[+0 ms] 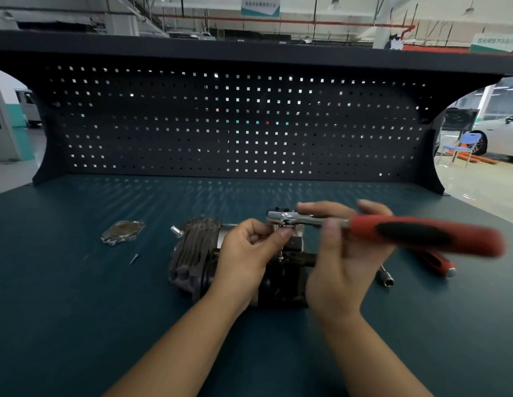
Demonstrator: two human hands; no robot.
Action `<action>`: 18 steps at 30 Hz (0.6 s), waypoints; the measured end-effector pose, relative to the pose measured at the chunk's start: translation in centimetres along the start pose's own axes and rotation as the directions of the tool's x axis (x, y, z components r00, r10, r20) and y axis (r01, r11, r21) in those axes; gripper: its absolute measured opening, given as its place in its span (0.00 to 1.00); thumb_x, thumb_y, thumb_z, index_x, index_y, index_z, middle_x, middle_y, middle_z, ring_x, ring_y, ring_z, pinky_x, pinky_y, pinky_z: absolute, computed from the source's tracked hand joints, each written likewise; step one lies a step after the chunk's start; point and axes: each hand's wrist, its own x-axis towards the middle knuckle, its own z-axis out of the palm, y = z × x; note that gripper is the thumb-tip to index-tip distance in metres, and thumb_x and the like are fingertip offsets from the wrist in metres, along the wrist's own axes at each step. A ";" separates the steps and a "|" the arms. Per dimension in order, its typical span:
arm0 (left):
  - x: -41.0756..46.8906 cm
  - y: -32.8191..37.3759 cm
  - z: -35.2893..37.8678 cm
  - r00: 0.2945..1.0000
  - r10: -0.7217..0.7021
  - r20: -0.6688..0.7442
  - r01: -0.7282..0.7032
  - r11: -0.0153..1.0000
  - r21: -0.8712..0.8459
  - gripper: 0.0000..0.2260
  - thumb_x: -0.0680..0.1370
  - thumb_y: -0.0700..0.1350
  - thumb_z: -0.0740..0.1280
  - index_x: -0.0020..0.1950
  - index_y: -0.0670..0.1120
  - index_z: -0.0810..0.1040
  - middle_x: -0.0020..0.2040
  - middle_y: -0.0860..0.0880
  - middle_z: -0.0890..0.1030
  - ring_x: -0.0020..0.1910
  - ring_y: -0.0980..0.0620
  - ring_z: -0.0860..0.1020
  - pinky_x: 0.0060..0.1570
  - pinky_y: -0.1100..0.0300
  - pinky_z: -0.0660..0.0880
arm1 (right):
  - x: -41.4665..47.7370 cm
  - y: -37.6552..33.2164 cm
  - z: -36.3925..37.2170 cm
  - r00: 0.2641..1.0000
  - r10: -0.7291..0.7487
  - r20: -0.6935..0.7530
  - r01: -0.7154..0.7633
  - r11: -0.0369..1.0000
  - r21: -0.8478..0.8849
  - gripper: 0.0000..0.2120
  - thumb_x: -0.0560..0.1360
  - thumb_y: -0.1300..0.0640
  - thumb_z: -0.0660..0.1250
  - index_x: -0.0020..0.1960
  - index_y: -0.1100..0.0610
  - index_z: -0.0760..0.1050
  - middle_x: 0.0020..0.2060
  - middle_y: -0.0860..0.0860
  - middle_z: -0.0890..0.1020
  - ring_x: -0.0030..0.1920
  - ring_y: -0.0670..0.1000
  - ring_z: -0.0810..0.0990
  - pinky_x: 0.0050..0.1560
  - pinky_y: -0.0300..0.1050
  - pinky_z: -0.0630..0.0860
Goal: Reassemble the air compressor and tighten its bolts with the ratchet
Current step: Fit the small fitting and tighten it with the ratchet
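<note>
On the teal workbench point(77, 282), far left, a loose metal cover plate point(122, 232) lies flat. A small bolt point(134, 257) lies just nearer you, and both sit well apart from everything else. Toward the middle, the air compressor point(192, 262) lies on its side, with its finned cylinder to the left and its dark body to the right. Your left hand point(246, 253) reaches over it with fingers curled. Thumb and forefinger pinch a small part point(279, 224) directly under the ratchet's head; blur hides whether it is a socket or a bolt. Your right hand point(344, 262) grips the ratchet point(421, 234) by its chrome shank above the compressor, red handle pointing right. Right of that hand, a socket extension point(387, 276) and a second red-handled tool point(438, 263) lie on the bench. You appear to be seating the ratchet on a bolt atop the compressor. The next move calls for squaring the head before swinging the handle. The loose plate and bolt suggest more assembly remains.
</note>
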 end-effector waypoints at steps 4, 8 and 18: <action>-0.1 -0.1 0.1 1.000 0.003 0.008 -0.003 1.000 0.013 0.13 0.62 0.51 0.73 0.38 0.45 0.75 0.32 0.52 0.82 0.32 0.59 0.79 0.35 0.67 0.75 | 2.0 0.2 -1.2 0.707 0.663 -0.246 -0.530 0.727 0.437 0.04 0.81 0.63 0.55 0.54 0.55 0.64 0.40 0.52 0.85 0.42 0.56 0.85 0.40 0.41 0.78; 0.0 -0.1 0.1 1.000 -0.006 0.023 0.006 1.000 0.013 0.13 0.63 0.51 0.73 0.39 0.45 0.75 0.32 0.52 0.82 0.33 0.60 0.79 0.36 0.68 0.75 | 3.1 0.6 -2.0 0.595 0.792 -0.140 -0.651 0.576 0.495 0.06 0.82 0.63 0.55 0.46 0.57 0.66 0.37 0.52 0.85 0.41 0.54 0.86 0.35 0.39 0.78; -0.1 0.4 0.1 1.000 -0.005 0.006 0.004 0.998 0.068 0.10 0.69 0.37 0.73 0.40 0.47 0.74 0.33 0.54 0.79 0.33 0.60 0.76 0.35 0.68 0.73 | -0.6 -1.1 0.3 0.949 -0.248 0.194 0.297 0.910 -0.291 0.06 0.79 0.54 0.63 0.50 0.50 0.78 0.45 0.47 0.81 0.50 0.51 0.81 0.49 0.48 0.75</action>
